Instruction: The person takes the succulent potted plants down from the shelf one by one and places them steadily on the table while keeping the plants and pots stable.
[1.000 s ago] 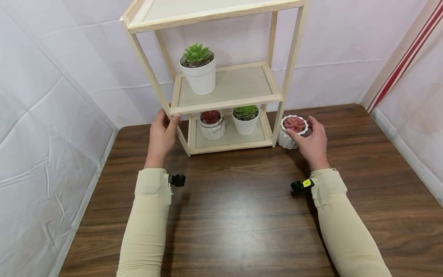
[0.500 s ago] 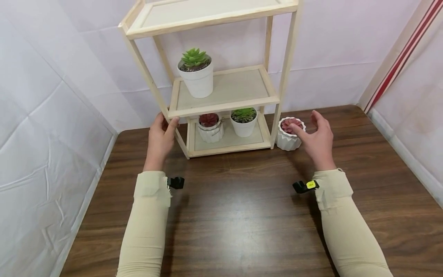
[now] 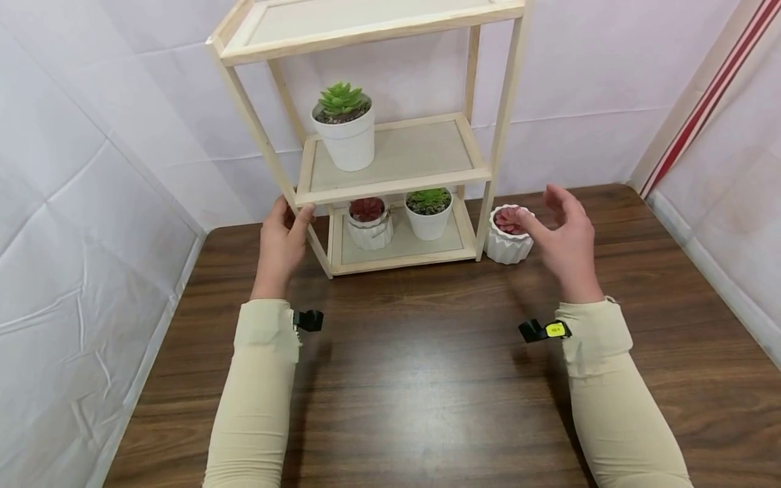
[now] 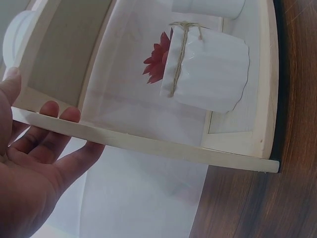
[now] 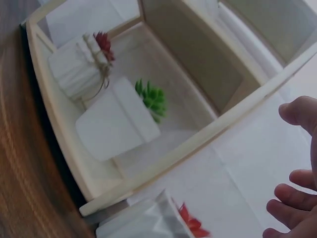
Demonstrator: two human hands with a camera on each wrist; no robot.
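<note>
The right hand (image 3: 570,242) holds nothing, its thumb and fingers spread wide; in the head view the thumb tip overlaps the rim of a white, fluted pot with a dusky-red succulent (image 3: 509,249), though the right wrist view shows a gap between them; the left hand (image 3: 282,244) grips the left front post (image 4: 148,144) of a pale wooden three-tier shelf (image 3: 396,186), thumb in front and fingertips curled round it.

The fluted pot stands upright near the back edge of the brown wood-grain worktop (image 3: 403,379), just beside the foot of the shelf's right front post (image 3: 508,102); whether pot and post touch, I cannot tell; on the bottom tier a white ridged pot tied with twine, red succulent in it (image 3: 370,235), sits toward the left end, and a smooth white pot with a green succulent (image 3: 429,224) toward the right; a larger-looking smooth white pot with a green succulent (image 3: 350,146) stands near the middle tier's left edge.

The step seems to be arranging the display, shelf steadied; the next move probably calls for either closing the right fingers on the fluted pot or drawing them clear without tipping it.
</note>
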